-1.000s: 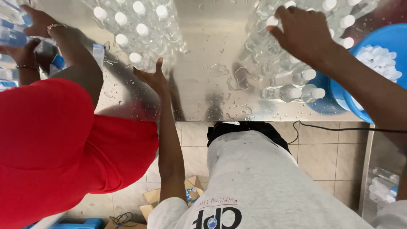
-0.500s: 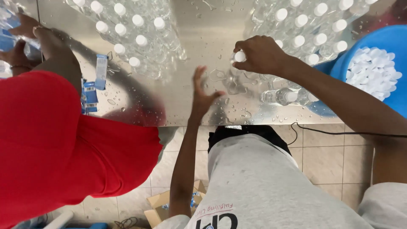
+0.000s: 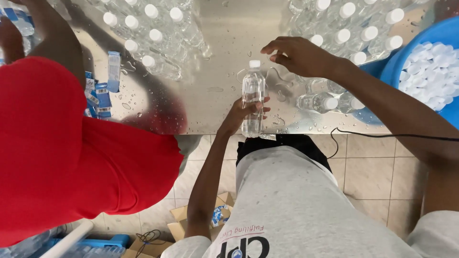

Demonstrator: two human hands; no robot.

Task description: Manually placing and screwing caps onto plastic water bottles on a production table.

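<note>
My left hand [image 3: 243,113] grips a clear plastic water bottle [image 3: 253,91] with a white cap, standing near the front edge of the wet steel table [image 3: 224,38]. My right hand [image 3: 300,56] hovers just right of the bottle's cap with fingers curled and nothing in it, beside a cluster of capped bottles [image 3: 356,33]. Two bottles [image 3: 330,102] lie on their sides below that hand.
A co-worker in a red shirt [image 3: 52,143] stands at my left, arm [image 3: 55,33] reaching over the table. Another group of capped bottles [image 3: 153,38] and blue labels [image 3: 103,88] lie there. A blue tub of white caps [image 3: 432,71] sits far right. A cardboard box [image 3: 217,215] is on the tiled floor.
My left hand has closed around a single bottle and stood it at the table's front. My right hand has drawn back from the bottle cluster toward the bottle's cap.
</note>
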